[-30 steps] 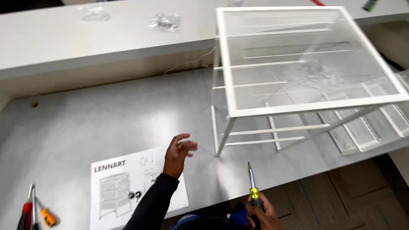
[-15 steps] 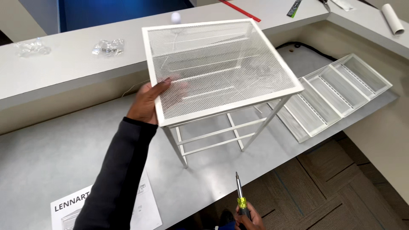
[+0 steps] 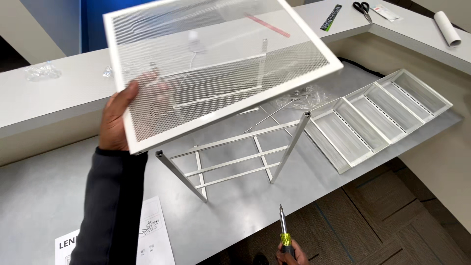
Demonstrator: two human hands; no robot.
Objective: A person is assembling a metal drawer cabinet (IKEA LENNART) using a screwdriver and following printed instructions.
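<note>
From the head view, the left hand (image 3: 117, 122) grips the near left edge of a white mesh top (image 3: 216, 64), its fingers closed around it, holding it tilted above the white frame (image 3: 235, 157) on the grey surface (image 3: 39, 196). The right hand (image 3: 289, 252) is closed around a screwdriver (image 3: 283, 228), low and near. The step looks like lifting the top clear; next calls for a steady two-sided hold.

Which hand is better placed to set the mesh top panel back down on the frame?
Left. The left hand already grips the white mesh panel by its edge, tilted above the frame. The right hand is low at the picture's bottom, occupied holding a screwdriver.
</note>
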